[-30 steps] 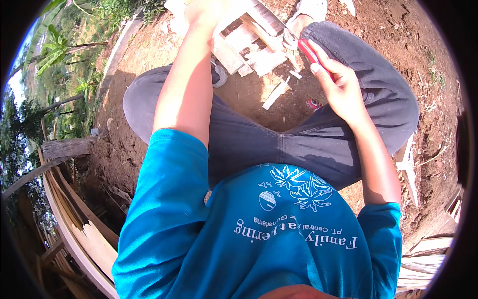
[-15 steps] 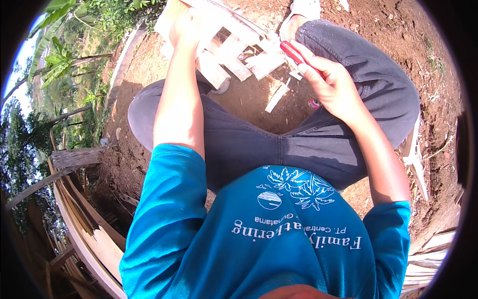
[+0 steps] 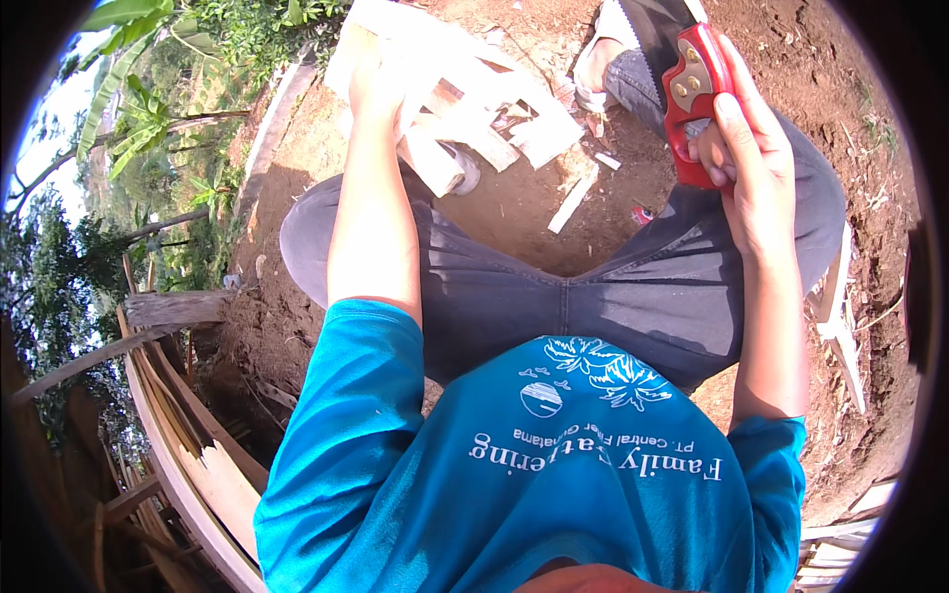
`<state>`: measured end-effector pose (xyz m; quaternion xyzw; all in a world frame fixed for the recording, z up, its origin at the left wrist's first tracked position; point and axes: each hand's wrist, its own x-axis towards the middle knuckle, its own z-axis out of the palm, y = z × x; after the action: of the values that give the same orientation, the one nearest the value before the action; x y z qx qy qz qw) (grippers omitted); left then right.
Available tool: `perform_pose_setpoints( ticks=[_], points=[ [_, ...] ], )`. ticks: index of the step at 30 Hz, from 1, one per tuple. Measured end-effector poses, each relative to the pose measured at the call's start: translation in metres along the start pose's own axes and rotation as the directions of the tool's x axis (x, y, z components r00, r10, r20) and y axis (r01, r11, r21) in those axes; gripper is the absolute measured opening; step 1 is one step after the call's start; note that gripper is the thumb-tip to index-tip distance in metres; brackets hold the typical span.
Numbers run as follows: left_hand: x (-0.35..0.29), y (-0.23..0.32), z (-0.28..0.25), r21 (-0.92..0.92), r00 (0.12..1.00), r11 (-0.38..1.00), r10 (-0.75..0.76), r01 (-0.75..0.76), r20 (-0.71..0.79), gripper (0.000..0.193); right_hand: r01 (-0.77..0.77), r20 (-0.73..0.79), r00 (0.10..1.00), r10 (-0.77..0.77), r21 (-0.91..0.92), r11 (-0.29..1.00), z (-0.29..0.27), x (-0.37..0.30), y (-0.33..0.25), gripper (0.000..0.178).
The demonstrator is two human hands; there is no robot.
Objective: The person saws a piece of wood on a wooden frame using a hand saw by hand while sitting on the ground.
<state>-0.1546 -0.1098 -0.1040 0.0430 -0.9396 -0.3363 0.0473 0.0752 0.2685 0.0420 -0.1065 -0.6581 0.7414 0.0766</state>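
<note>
My right hand [image 3: 753, 163] is closed around the red handle of a hand saw [image 3: 692, 74], raised over my right leg. Its dark toothed blade points away from me and runs out at the top edge. My left hand [image 3: 378, 87] rests at a pale wooden board [image 3: 371, 25] on the far left. Strong glare washes out its fingers, so their grip is unclear. Just right of that hand, several short pale wood pieces [image 3: 484, 138] lie in a loose stack, apart from the saw.
A thin offcut [image 3: 573, 200] and wood chips lie on the bare soil between my bent legs [image 3: 633, 287]. Long split boards [image 3: 213, 484] lean at the lower left. More wood strips [image 3: 840, 326] lie beyond my right knee. Green plants [image 3: 129, 119] grow at the far left.
The saw has swung up and to the right with my right hand, away from the wood pieces, and its blade now shows. My left hand stays at the board as the view shifts slightly.
</note>
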Motion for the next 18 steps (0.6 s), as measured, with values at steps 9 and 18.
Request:
perform_pose_setpoints(
  ticks=[9, 18],
  points=[
    [0.029, 0.005, 0.004, 0.348, 0.861, 0.788, 0.457, -0.508, 0.223, 0.050, -0.055, -0.006, 0.998, 0.055, -0.044, 0.998, -0.008, 0.000, 0.019, 0.050],
    [0.010, 0.013, -0.008, -0.128, 0.944, 0.939, 0.326, -0.318, 0.050, 0.026, 0.029, 0.037, 0.999, -0.027, -0.065, 0.997, -0.008, -0.003, 0.023, 0.049]
  ],
)
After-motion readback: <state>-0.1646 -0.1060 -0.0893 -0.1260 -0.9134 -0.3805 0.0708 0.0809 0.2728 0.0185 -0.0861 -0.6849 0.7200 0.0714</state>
